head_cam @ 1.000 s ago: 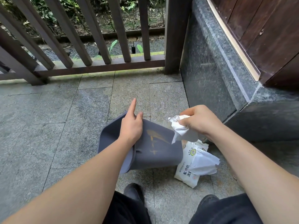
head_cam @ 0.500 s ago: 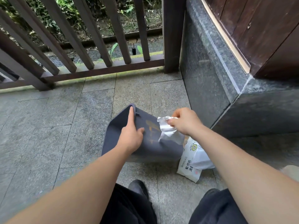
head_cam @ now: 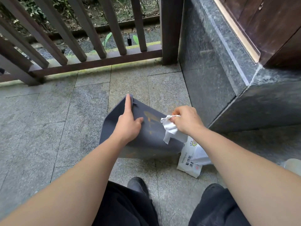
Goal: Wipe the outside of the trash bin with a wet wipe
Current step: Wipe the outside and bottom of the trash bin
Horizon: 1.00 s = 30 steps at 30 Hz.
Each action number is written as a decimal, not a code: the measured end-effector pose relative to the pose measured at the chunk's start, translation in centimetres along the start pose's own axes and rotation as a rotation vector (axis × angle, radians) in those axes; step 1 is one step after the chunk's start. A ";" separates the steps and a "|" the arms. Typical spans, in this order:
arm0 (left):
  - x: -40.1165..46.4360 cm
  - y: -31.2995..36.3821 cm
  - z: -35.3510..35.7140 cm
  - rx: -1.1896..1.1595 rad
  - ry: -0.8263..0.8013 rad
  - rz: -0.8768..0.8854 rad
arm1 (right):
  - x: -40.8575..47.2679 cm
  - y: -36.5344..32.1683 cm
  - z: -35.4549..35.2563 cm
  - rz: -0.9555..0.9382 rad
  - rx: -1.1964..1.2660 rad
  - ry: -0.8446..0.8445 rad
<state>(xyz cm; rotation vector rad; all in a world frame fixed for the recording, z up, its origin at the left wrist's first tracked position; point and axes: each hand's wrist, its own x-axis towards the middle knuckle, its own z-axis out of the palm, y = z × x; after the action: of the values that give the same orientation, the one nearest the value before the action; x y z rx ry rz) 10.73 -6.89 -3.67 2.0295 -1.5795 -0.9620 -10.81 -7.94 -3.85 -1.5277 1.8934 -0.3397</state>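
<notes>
The grey trash bin (head_cam: 151,137) lies tipped on its side on the granite paving (head_cam: 48,128), its side wall facing up, marked with yellow-brown streaks (head_cam: 150,119). My left hand (head_cam: 128,124) rests flat on that wall, index finger extended along the far edge, thumb spread, fingers straight and clasping nothing. My right hand (head_cam: 185,119) pinches a crumpled white wet wipe (head_cam: 169,129) between curled fingers; the wipe hangs against the bin's wall beside the streaks. A wet-wipe pack (head_cam: 189,162) lies on the paving, touching the bin's right end.
</notes>
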 end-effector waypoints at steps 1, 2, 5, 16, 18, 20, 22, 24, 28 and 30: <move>0.2 -0.2 -0.1 -0.001 0.012 -0.001 | 0.3 0.6 0.0 0.041 0.012 0.024; 0.5 -0.4 -0.2 -0.004 0.033 -0.004 | 0.6 1.2 0.0 0.087 0.026 0.054; 0.9 -1.6 -1.0 -0.058 0.095 -0.025 | 1.2 2.8 -0.1 0.234 0.093 0.146; 1.5 -2.1 -1.4 -0.146 0.117 -0.082 | 1.9 4.3 0.7 0.391 0.198 0.112; 1.5 -1.8 -1.1 -0.133 0.108 -0.064 | 2.0 3.6 1.5 0.323 0.098 0.051; 1.5 -1.7 -0.9 -0.127 0.099 -0.049 | 2.1 2.9 2.2 0.273 0.030 0.052; 1.4 -1.6 -0.8 -0.120 0.102 -0.045 | 2.2 2.7 2.7 0.261 0.011 0.073; 1.3 -1.5 -0.8 -0.114 0.115 -0.051 | 2.5 2.9 3.2 0.273 0.021 0.103; 1.1 -1.3 -0.4 -0.105 0.120 -0.044 | 3.4 3.3 3.8 0.307 0.125 0.251; 1.0 -1.1 -0.1 -0.098 0.118 -0.041 | 3.7 3.4 4.0 0.322 0.271 0.363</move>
<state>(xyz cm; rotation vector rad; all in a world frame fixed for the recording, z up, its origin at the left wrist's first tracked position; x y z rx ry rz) 11.68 -7.53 -4.64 2.0190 -1.4077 -0.8989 -11.12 -9.68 -10.04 -1.0115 2.2229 -0.7297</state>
